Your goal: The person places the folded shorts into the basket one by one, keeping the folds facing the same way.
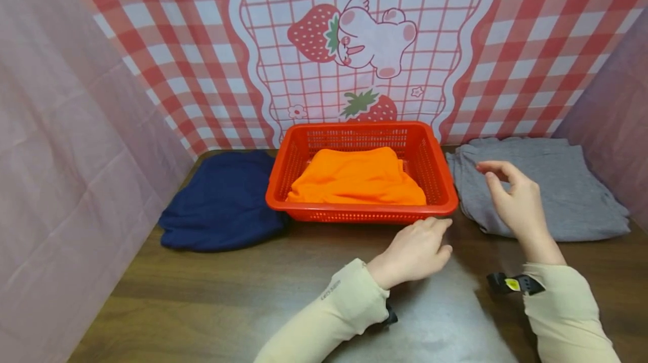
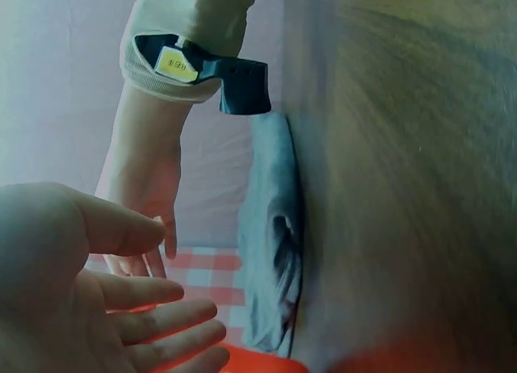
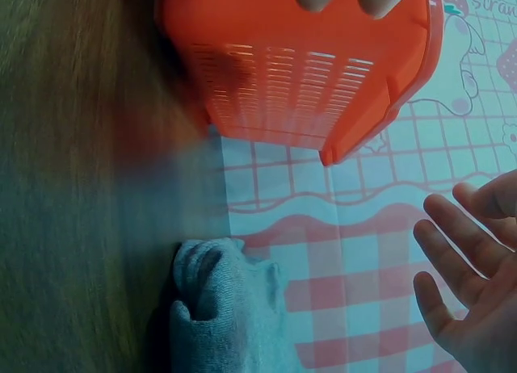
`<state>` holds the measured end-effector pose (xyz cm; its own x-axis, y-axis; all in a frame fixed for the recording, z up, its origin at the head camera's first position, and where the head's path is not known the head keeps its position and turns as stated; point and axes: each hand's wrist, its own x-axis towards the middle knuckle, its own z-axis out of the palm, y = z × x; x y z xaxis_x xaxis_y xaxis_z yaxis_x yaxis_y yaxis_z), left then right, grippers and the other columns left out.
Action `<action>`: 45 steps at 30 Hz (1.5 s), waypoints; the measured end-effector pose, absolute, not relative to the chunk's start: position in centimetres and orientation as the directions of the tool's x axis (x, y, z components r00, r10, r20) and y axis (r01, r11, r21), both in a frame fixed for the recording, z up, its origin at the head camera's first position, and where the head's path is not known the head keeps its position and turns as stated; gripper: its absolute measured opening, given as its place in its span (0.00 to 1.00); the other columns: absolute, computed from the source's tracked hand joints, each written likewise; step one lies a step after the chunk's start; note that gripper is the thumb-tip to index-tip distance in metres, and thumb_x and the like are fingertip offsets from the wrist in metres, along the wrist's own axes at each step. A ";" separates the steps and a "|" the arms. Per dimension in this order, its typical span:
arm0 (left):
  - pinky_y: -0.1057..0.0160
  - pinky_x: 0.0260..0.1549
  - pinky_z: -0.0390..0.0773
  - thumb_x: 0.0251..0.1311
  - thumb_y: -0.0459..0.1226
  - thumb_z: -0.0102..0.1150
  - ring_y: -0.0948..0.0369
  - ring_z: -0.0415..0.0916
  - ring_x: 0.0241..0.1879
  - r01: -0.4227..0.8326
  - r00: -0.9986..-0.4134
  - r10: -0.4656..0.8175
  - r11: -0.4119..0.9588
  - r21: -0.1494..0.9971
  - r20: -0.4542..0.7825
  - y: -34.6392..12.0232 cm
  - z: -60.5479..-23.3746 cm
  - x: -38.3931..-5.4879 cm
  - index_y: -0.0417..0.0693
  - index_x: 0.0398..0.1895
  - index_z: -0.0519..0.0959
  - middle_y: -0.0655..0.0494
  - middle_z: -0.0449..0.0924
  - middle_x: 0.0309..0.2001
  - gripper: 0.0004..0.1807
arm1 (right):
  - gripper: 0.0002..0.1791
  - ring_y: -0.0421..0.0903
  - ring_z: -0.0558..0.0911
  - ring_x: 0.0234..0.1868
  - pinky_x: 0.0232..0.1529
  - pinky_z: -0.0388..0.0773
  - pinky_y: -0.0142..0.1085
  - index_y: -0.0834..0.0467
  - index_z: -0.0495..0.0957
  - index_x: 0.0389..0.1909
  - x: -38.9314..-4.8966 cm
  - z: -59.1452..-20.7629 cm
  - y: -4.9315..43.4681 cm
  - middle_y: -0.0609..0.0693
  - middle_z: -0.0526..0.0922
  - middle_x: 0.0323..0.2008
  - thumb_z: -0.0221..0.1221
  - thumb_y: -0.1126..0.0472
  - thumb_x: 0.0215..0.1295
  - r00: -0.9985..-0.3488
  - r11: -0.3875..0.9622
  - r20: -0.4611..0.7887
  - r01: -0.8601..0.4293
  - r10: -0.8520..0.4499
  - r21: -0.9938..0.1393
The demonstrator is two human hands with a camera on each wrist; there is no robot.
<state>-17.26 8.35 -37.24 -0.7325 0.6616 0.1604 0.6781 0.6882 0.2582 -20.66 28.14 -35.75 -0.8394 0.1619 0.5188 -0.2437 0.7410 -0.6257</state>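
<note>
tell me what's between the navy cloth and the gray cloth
The head view shows the red basket, with the orange cloth inside it, between the navy cloth and the gray cloth.

Easiest way in is straight down: the red basket (image 1: 324, 214) is open on top and there's a bit of room between the orange cloth (image 1: 354, 177) and its right wall, but come in low and you hit the basket's side, with the checked backdrop (image 1: 207, 76) closing off the back. Sideways is tight — navy cloth (image 1: 223, 202) crowds its left, grey cloth (image 1: 567, 194) its right. Bare bench (image 1: 197, 307) gives a free lane front left, while the left grip (image 1: 412, 250) blocks the basket's front-right corner and the right grip (image 1: 518, 202) hovers over the grey cloth's near-basket side.
</note>
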 end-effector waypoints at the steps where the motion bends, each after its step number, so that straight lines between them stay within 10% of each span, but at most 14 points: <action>1: 0.71 0.49 0.70 0.61 0.46 0.48 0.66 0.70 0.53 0.675 -0.735 0.659 0.690 0.261 0.159 8.5 -37.3 -17.2 0.51 0.61 0.66 0.61 0.70 0.56 0.25 | 0.15 0.19 0.64 0.41 0.37 0.62 0.26 0.56 0.76 0.48 -20.7 -35.8 28.2 0.55 0.78 0.44 0.46 0.55 0.67 -0.840 0.741 0.519 -0.244 0.162 -0.626; 31: 0.67 0.38 0.73 0.57 0.47 0.52 0.62 0.75 0.41 0.584 -0.811 0.569 0.769 0.259 0.139 10.7 -38.8 -17.7 0.47 0.55 0.67 0.57 0.76 0.44 0.24 | 0.17 0.20 0.64 0.38 0.35 0.61 0.27 0.58 0.76 0.49 -21.5 -36.9 29.9 0.59 0.77 0.44 0.47 0.54 0.67 -0.860 0.748 0.470 -0.177 0.198 -0.640; 41: 0.68 0.48 0.70 0.57 0.49 0.51 0.64 0.71 0.51 0.535 -0.839 0.541 0.796 0.283 0.063 11.4 -39.0 -17.5 0.47 0.65 0.59 0.59 0.71 0.54 0.34 | 0.20 0.18 0.60 0.38 0.34 0.61 0.27 0.60 0.74 0.51 -21.4 -37.2 30.8 0.60 0.77 0.47 0.45 0.52 0.68 -0.875 0.747 0.431 -0.131 0.222 -0.652; 45: 0.69 0.50 0.69 0.57 0.49 0.51 0.65 0.68 0.54 0.518 -0.846 0.532 0.797 0.310 0.046 11.8 -39.2 -17.5 0.47 0.66 0.57 0.59 0.70 0.57 0.35 | 0.21 0.33 0.70 0.43 0.36 0.63 0.30 0.60 0.73 0.53 -21.4 -37.3 31.1 0.61 0.76 0.48 0.44 0.52 0.68 -0.882 0.757 0.413 -0.107 0.227 -0.644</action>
<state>-17.52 11.76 -39.24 -0.8458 0.5315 0.0455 0.5178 0.7974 0.3100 -21.41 31.14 -37.30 -0.8820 0.2268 0.4131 -0.1071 0.7572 -0.6444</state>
